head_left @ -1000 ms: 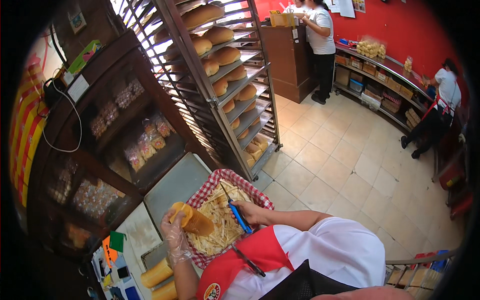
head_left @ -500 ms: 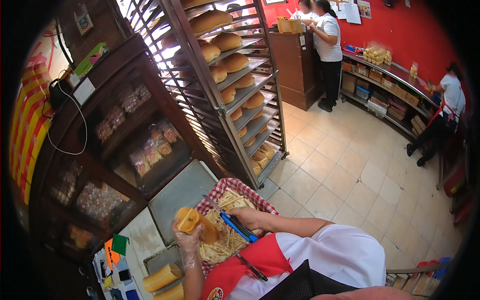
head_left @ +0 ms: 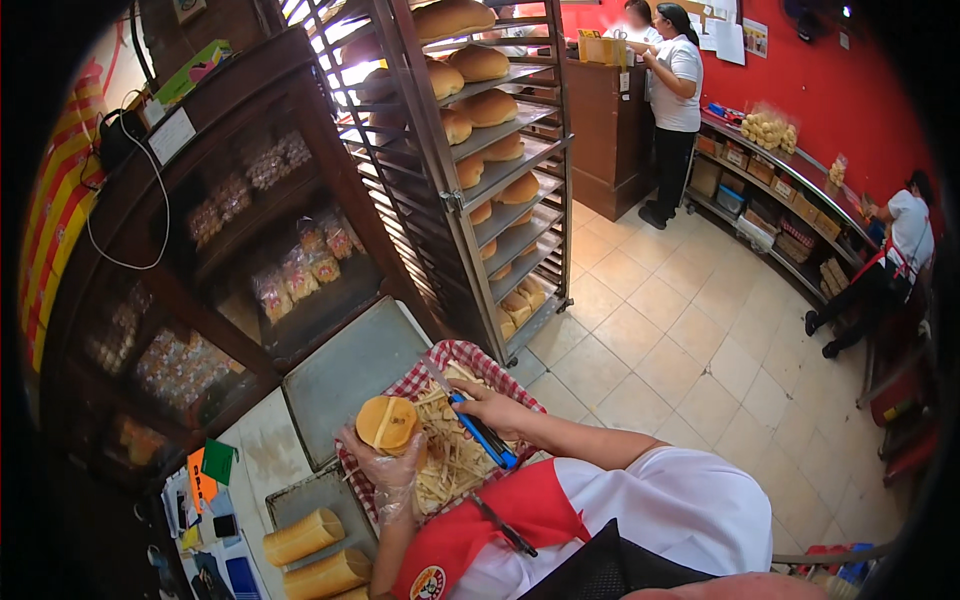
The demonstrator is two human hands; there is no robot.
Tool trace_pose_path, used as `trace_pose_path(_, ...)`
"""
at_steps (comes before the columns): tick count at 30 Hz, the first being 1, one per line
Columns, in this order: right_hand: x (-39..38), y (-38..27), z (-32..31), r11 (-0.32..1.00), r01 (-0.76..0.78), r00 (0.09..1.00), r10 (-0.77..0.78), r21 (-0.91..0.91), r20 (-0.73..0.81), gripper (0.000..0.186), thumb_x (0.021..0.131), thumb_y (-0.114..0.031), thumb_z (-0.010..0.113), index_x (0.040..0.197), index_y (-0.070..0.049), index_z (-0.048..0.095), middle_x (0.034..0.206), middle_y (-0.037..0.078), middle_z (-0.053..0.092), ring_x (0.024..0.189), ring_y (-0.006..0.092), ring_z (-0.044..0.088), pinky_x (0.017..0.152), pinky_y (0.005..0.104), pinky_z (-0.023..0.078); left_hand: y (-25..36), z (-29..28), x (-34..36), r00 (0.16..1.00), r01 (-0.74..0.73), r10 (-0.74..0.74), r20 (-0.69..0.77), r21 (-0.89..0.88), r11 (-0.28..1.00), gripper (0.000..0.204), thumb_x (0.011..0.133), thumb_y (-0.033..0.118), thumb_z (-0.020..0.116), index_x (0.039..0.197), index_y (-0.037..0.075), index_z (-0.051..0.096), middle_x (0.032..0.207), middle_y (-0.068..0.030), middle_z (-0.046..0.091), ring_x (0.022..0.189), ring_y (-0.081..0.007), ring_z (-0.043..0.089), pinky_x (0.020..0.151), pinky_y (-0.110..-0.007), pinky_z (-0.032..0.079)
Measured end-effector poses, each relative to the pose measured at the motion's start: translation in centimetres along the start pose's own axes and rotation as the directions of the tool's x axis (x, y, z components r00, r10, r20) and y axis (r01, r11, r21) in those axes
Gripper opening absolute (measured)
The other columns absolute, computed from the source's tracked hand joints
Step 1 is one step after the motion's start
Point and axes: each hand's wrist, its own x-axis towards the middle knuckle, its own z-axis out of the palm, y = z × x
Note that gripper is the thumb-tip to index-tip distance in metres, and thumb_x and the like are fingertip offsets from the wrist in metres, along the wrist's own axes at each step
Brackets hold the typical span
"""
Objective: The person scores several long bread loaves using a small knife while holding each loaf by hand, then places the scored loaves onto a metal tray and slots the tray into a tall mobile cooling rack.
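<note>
bread (head_left: 401, 424): golden, rounded, pale strip across end | left hand (head_left: 390, 468): gripping

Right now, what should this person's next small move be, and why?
Probably bring the knife across to the loaf: the gloved left hand holds the loaf with its end turned up, a pale band crosses that end, and the right hand grips the knife with its blade apart from the loaf.
</note>
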Motion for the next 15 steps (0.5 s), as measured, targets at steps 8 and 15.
trace_pose_path(8,-1.0,-0.7,0.8,0.993,-0.025,0.999,0.029,-0.116,0.035,0.065,0.091,-0.013,0.052,0.147,-0.025,0.022,0.078,0.005,0.054,0.05,0.0131,0.054,0.045,0.0277,0.05,-0.9,-0.7,0.1,0.994,0.112,-0.112,-0.008,-0.008,0.994,0.123,0.052,0.031,0.09,0.14,-0.008,0.013,0.13,-0.0266,0.042,0.121,-0.0363,0.045,0.104,-0.043,0.033)
trace_pose_path(15,-1.7,-1.3,1.4,0.988,-0.036,0.998,0.043,-0.152,0.043,0.066,0.09,-0.012,0.051,0.148,-0.025,0.021,0.079,0.005,0.055,0.048,0.0133,0.054,0.044,0.0283,0.05,-0.5,-1.5,0.0,0.983,0.16,-0.173,-0.062,-0.166,0.973,0.097,0.069,0.002,0.078,0.143,0.0,0.016,0.126,-0.0172,0.047,0.113,-0.0244,0.051,0.098,-0.035,0.041)
